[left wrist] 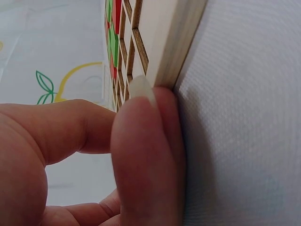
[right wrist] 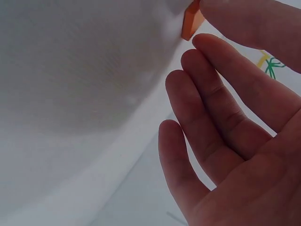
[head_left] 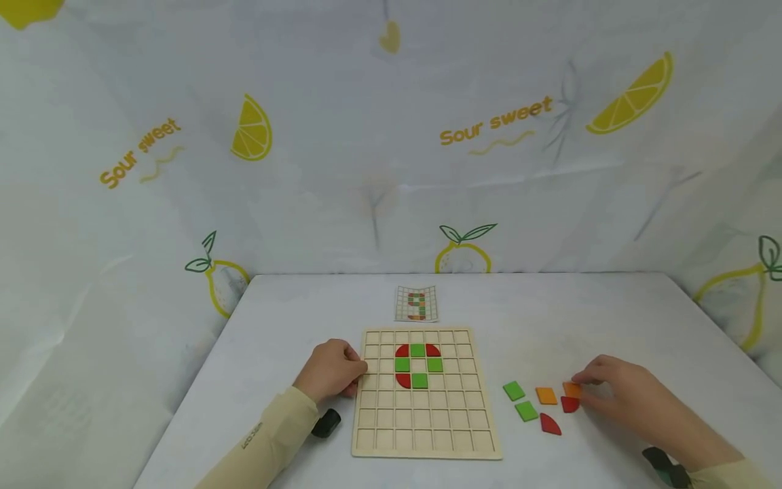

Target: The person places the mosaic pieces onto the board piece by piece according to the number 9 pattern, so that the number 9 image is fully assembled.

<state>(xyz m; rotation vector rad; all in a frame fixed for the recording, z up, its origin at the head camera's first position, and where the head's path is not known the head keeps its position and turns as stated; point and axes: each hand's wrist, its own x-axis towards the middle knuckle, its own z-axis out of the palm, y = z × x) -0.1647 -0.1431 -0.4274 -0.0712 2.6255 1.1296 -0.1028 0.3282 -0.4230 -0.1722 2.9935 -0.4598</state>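
A square wooden grid board (head_left: 427,445) lies on the table with red quarter-round tiles (head_left: 402,350) and green square tiles (head_left: 419,380) set in a ring in its upper cells. My left hand (head_left: 332,370) grips the board's left edge with its thumb and a finger; the left wrist view shows the thumb (left wrist: 141,141) against that edge. To the right of the board, my right hand (head_left: 629,387) is at an orange square tile (head_left: 571,389), its thumb and forefinger beside the tile. The right wrist view has this tile (right wrist: 192,21) by the thumb, the other fingers nearly straight.
Near my right hand lie another orange tile (head_left: 546,396), two loose green tiles (head_left: 525,411) and two red quarter-rounds (head_left: 550,424). A small pattern card (head_left: 417,303) lies behind the board. A lemon-printed cloth (head_left: 342,170) hangs behind the white table.
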